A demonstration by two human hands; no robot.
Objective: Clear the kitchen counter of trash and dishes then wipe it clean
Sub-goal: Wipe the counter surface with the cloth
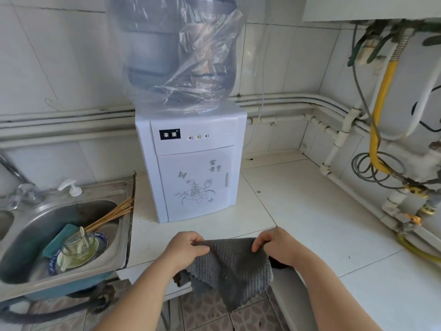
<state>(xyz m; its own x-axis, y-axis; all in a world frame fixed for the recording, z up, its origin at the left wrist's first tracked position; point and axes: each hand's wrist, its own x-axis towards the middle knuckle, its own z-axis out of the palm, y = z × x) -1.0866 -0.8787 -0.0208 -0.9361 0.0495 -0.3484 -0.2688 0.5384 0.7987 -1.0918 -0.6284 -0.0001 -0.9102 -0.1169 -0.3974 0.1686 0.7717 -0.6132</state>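
Two-point hold at six o'clock: grey cloth (229,266) pinched along its top edge, left hand (183,249) at the seven o'clock corner, right hand (276,247) at the five o'clock corner. Fingers of each curled tight over the fabric; nothing else held. Stretched between the hands, probably to open it flat for wiping; lower part hanging off the counter (322,223) edge. Beyond, at twelve o'clock, water dispenser (195,168) standing on the counter. At nine o'clock, sink (31,235) with dishes (78,249) and chopsticks (112,213) inside.
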